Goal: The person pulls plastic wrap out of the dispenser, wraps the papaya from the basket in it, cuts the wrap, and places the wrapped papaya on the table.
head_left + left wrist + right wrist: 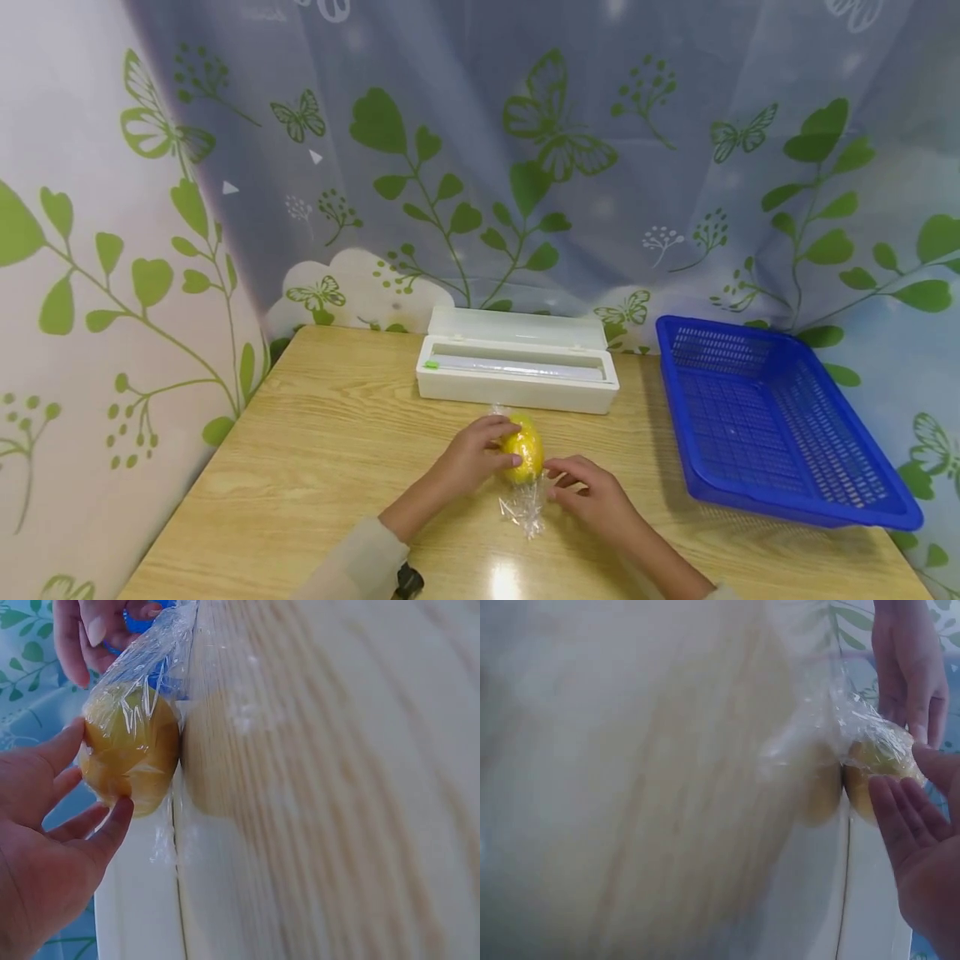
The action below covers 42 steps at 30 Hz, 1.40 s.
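Observation:
A yellow fruit (523,450) wrapped in clear cling film lies on the wooden table. My left hand (480,454) holds it from the left, with thumb and fingertips against the film, as the left wrist view also shows at the fruit (131,750). Twisted loose film (525,507) trails from the fruit's near end. Just right of the fruit is my right hand (592,492), its fingers relaxed and slightly bent, fingertips close by the film. In the right wrist view those fingers (904,814) overlap the fruit (861,796).
Behind the fruit stands a white cling film dispenser (517,393) with its lid (517,327) raised, a roll inside and a green slider (431,364) on its edge. A blue plastic basket (802,504) sits at the right. Leaf-patterned curtains (465,167) border the table (300,467).

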Motion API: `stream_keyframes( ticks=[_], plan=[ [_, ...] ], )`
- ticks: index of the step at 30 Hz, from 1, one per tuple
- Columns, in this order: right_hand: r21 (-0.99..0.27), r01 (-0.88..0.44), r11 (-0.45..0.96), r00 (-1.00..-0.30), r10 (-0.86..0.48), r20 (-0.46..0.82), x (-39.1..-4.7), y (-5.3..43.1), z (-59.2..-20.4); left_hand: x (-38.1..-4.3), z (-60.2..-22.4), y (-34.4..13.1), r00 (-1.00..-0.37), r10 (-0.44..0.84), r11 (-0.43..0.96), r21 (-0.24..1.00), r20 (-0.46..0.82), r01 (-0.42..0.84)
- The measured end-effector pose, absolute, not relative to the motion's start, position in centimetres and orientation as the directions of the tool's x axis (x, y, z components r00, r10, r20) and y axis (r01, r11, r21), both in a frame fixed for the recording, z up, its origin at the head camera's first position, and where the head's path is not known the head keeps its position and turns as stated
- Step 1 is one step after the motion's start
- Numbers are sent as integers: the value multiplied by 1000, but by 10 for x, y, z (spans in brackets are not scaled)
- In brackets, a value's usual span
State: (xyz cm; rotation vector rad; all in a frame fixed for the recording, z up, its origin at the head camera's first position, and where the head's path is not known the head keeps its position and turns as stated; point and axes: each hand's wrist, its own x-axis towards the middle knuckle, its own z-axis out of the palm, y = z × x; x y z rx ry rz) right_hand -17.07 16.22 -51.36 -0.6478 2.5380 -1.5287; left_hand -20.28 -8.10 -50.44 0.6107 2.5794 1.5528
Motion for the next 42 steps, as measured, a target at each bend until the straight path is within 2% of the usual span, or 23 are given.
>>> stream_keyframes(
  ticks=[3, 6, 10, 12, 16, 21, 28, 31, 37, 42],
  plan=[
    [-821, -435, 370, -834, -510, 212, -170, 164, -517, -203, -504, -81, -916, 372, 408, 861, 147, 303],
    [-744, -581, 330, -735, -606, 305, -171, 165, -520, -204, -505, -82, -914, 377, 399, 865, 147, 304],
    [-575, -752, 323, -597, -703, 386, -172, 165, -523, -205, -507, -83, -911, 385, 387, 870, 148, 305],
    [-490, -799, 348, -557, -737, 383, -173, 165, -524, -205, -508, -83, -909, 389, 383, 871, 150, 307],
    [-333, -839, 430, -530, -785, 322, -173, 160, -523, -206, -509, -84, -907, 391, 369, 877, 155, 309],
    [-269, -839, 474, -539, -794, 282, -172, 154, -523, -206, -510, -85, -904, 396, 367, 874, 162, 318],
    [-208, -863, 461, -504, -752, 424, -170, 150, -523, -206, -510, -85, -906, 390, 365, 875, 168, 319],
    [-308, -846, 436, -533, -703, 470, -169, 150, -522, -206, -509, -85, -906, 390, 367, 875, 165, 317],
    [-620, -645, 447, -748, -536, 392, -168, 147, -514, -205, -508, -85, -907, 390, 377, 870, 161, 317],
    [-693, -567, 446, -816, -418, 399, -177, 138, -508, -205, -508, -85, -906, 388, 376, 869, 167, 321]
  ],
)
